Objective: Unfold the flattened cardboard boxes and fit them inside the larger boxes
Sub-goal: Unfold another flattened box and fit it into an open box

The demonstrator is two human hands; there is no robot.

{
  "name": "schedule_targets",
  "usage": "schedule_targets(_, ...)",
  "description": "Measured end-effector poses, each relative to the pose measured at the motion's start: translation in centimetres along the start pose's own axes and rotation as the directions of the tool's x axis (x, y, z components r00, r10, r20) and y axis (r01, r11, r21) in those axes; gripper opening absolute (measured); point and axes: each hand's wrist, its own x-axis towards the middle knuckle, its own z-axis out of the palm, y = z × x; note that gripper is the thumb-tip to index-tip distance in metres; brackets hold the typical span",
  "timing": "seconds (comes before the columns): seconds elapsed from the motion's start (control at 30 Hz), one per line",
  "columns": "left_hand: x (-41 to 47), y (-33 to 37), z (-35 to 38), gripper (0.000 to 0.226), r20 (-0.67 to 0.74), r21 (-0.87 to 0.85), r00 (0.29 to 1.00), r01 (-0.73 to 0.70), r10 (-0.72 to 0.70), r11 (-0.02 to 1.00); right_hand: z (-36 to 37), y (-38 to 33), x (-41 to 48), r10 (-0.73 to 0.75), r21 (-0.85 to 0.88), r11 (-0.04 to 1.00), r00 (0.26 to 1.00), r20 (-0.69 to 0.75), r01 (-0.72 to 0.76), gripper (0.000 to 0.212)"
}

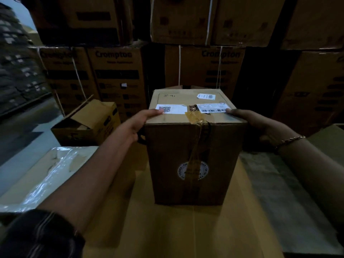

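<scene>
Left hand (135, 125) and right hand (251, 121) clamp the taped box (167, 146) with its QC PASSED sticker (192, 170), before stacked Crompton cartons (115, 71).

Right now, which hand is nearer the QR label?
Left. The left hand touches the QR label with its thumb; the right hand is across the box, at the barcode label.
</scene>
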Motion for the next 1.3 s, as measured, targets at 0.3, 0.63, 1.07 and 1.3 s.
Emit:
schedule_targets(0.3,-2.0,-9.2,0.4,0.113,-0.122,-0.011,0.968,-0.223,0.220,0.975,0.4,9.8,0.7,-0.368,-0.080,0.928,0.928,-0.063,0.363,0.093)
schedule_targets(0.63,-4.4,-24.2,0.2,0.045,-0.208,-0.232,0.973,0.055,-0.105,0.971,2.8,22.9,-3.5,-0.193,0.029,0.981,0.981,-0.021,0.194,0.092)
schedule_targets(1.07,-4.9,-14.9,0.1,0.054,-0.031,-0.172,0.997,0.069,-0.075,0.983,2.3,17.1,-2.4,0.023,0.120,0.993,0.995,-0.094,-0.011,0.042)
schedule_targets(1.3,-1.6,-15.3,0.8,0.085,0.065,-0.143,0.991,0.123,-0.115,0.982,2.9,15.0,-1.1,0.119,-0.034,0.992,0.988,-0.101,-0.123,0.079)
